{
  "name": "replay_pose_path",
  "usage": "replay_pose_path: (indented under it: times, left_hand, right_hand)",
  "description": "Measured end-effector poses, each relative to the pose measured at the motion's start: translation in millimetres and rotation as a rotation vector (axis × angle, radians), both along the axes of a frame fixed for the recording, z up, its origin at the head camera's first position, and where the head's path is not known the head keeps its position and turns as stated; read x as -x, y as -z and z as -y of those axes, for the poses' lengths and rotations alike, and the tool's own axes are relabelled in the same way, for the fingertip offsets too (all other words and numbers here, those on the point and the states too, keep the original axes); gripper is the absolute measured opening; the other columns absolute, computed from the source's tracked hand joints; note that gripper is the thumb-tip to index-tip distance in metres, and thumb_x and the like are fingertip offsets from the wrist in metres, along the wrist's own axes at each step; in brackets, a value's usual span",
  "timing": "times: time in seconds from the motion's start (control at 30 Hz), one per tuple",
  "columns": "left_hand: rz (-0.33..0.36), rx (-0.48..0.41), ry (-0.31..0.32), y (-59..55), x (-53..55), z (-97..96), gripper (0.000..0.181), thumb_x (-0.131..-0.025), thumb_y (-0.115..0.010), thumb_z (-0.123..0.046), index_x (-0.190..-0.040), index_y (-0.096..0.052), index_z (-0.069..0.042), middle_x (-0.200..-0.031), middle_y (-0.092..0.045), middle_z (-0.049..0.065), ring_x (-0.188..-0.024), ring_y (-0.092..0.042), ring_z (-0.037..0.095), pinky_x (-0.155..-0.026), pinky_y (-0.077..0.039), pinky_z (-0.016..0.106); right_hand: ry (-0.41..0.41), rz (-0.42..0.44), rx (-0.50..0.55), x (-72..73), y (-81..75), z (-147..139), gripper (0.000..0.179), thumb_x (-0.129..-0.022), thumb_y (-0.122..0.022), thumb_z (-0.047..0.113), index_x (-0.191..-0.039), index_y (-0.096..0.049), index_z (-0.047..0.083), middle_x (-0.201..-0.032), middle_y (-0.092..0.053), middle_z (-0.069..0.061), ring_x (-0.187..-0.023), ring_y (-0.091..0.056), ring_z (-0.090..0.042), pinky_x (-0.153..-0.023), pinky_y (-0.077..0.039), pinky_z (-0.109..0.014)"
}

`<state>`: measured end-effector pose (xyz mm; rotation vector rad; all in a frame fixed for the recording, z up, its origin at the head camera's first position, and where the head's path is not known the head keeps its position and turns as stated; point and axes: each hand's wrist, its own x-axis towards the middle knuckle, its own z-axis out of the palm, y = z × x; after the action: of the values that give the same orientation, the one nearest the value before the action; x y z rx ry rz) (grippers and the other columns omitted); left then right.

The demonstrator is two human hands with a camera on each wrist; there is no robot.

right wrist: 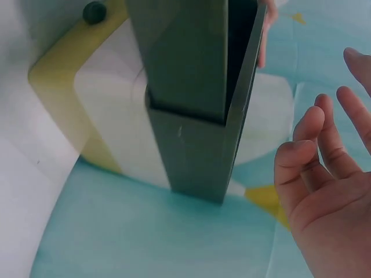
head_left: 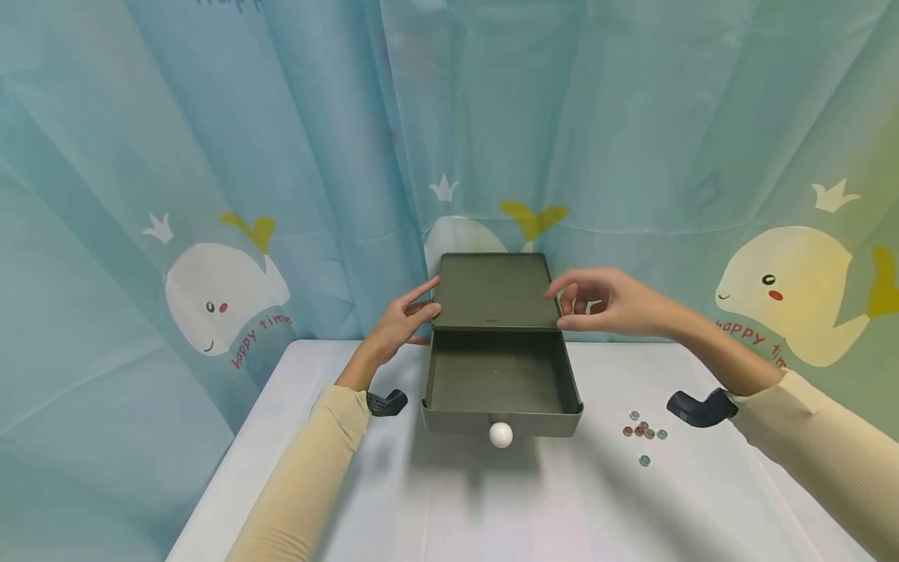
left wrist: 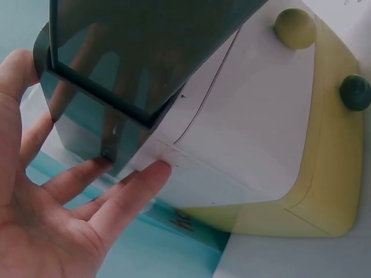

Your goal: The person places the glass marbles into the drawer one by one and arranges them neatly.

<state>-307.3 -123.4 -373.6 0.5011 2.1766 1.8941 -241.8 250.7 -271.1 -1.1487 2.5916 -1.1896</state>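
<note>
A dark green drawer unit point(head_left: 495, 289) stands on the table, its drawer point(head_left: 463, 422) pulled out toward me with nothing visible inside. A white knob point(head_left: 501, 435) sits on the drawer front. My left hand point(head_left: 396, 328) is at the unit's left side, its fingers fairly straight along the wall and the thumb near the top edge. On the right, my right hand point(head_left: 611, 304) is beside the unit's right edge with bent, loose fingers; the right wrist view shows it holding nothing. Beneath the green unit are a white drawer point(left wrist: 255, 104) and a yellow one point(left wrist: 336, 139).
Several small round pieces point(head_left: 639, 431), coppery and greenish, lie on the white table point(head_left: 492, 507) to the right of the drawer. A yellowish knob point(left wrist: 295, 28) and a dark green knob point(left wrist: 355, 92) stick out from the lower drawers. Behind hangs a whale-print curtain point(head_left: 337, 156).
</note>
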Motion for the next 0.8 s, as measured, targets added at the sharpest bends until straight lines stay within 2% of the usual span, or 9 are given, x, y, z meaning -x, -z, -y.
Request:
replay_pose_path:
  times: [0.4, 0.8]
  left_hand:
    - [0.001, -0.005, 0.004, 0.8, -0.7, 0.0, 0.060, -0.105, -0.061, -0.027, -0.160, -0.039, -0.032, -0.157, -0.044, 0.017, -0.136, -0.049, 0.038, -0.092, -0.056, 0.058]
    - [-0.003, 0.002, 0.003, -0.7, -0.9, -0.4, 0.060, -0.105, -0.061, -0.027, -0.160, -0.039, -0.032, -0.158, -0.043, 0.018, -0.138, -0.047, 0.039, -0.092, -0.056, 0.058]
  right_hand:
    - [0.083, -0.007, 0.007, -9.1, 21.3, -45, 0.031, -0.092, -0.078, 0.009, -0.120, -0.068, 0.014, -0.087, -0.066, -0.004, -0.077, -0.064, -0.016, -0.060, -0.053, -0.027]
    - [0.138, -0.004, 0.011, -18.0, 46.1, -72, 0.029, -0.093, -0.077, 0.008, -0.120, -0.066, 0.013, -0.088, -0.065, -0.004, -0.070, -0.063, -0.018, -0.057, -0.051, -0.028]
